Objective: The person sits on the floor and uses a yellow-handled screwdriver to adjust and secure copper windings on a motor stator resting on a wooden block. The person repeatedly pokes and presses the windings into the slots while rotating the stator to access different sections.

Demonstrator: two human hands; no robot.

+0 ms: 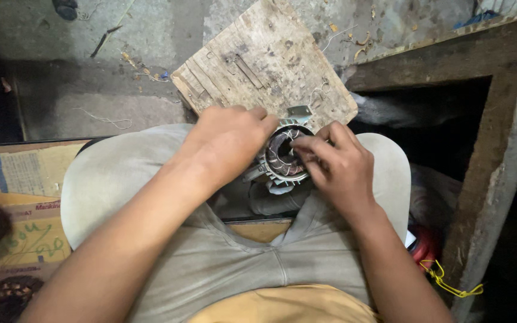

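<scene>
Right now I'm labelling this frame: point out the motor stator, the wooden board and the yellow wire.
motor stator (pixel 283 157), head view, copper windings inside the ring.
wooden board (pixel 264 60), head view, middle of its worn top face.
yellow wire (pixel 447 283), head view, the twisted loop near the wooden post.

Motor stator (pixel 283 157): dull grey metal ring, coppery glossy wire windings | wooden board (pixel 264 63), upper centre: rough, scratched, weathered | trousers (pixel 222 251): matt grey cloth | cardboard (pixel 22 209), lower left: matt, worn paper | concrete floor (pixel 91 72): rough, dusty.

Two hands (pixel 228 146), one stator (pixel 285 157), one wooden board (pixel 264 63)
</scene>
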